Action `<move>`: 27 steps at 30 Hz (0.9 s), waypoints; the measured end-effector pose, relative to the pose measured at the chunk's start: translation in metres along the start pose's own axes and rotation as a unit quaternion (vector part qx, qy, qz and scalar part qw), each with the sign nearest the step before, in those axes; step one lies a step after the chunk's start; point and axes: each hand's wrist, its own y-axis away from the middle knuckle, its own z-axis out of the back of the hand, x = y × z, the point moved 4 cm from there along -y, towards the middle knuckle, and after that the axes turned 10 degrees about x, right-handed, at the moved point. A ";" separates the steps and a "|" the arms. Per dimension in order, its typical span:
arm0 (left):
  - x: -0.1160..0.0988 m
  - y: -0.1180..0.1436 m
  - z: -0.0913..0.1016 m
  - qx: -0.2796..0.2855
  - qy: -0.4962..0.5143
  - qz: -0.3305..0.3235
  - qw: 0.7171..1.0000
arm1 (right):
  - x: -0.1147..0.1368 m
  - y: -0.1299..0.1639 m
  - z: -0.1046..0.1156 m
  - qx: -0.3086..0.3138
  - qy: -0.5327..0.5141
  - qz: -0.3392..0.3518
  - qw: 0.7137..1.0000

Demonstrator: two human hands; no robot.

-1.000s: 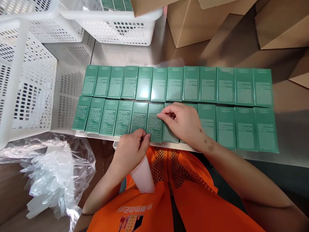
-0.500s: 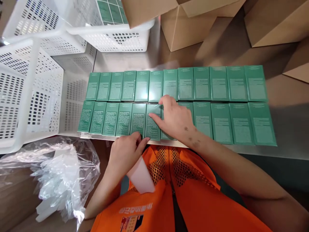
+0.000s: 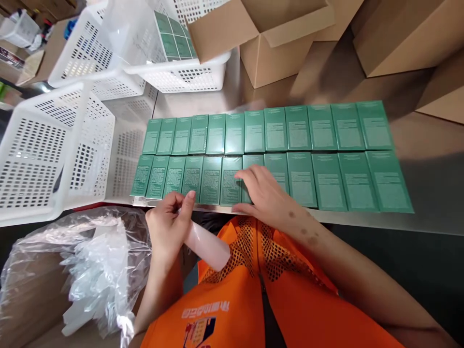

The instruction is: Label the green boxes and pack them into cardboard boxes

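Two long rows of green boxes [image 3: 232, 134] lie side by side on the metal table, with pale printed panels facing up. My left hand [image 3: 167, 220] is closed around a curled, pale pinkish-white strip [image 3: 208, 245], just off the table's front edge. The strip points down and right towards the orange vest [image 3: 239, 309]. Over the middle of the front row, my right hand [image 3: 266, 195] has thumb and forefinger apart. Its fingertips rest at a front-row green box [image 3: 232, 186], and the hand partly hides the neighbouring boxes. Some front-row boxes on the left carry denser print.
White perforated baskets [image 3: 183, 79] stand at the left and back; one holds sheets of green labels [image 3: 176, 38]. Open cardboard boxes [image 3: 275, 60] stand along the back right. At lower left, a clear plastic bag [image 3: 141, 232] lines a box with crumpled translucent scraps [image 3: 94, 270].
My left hand has moved left, away from the front-row boxes, with the strip still in it. The right hand has drawn back slightly towards me. The camera view has shifted.
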 end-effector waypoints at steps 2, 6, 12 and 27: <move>-0.003 -0.002 -0.002 -0.029 0.032 0.005 0.999 | 0.002 0.017 -0.001 -0.007 -0.044 0.032 0.998; -0.021 -0.005 -0.012 -0.148 0.169 -0.011 0.974 | 0.021 0.037 -0.009 0.009 -0.240 0.077 0.968; -0.035 -0.021 -0.016 -0.131 0.404 -0.066 0.903 | 0.016 0.041 -0.014 -0.114 -0.377 -0.029 0.919; -0.009 0.004 -0.010 0.144 0.396 -0.073 0.904 | -0.010 0.037 0.018 -0.121 -0.208 0.111 0.964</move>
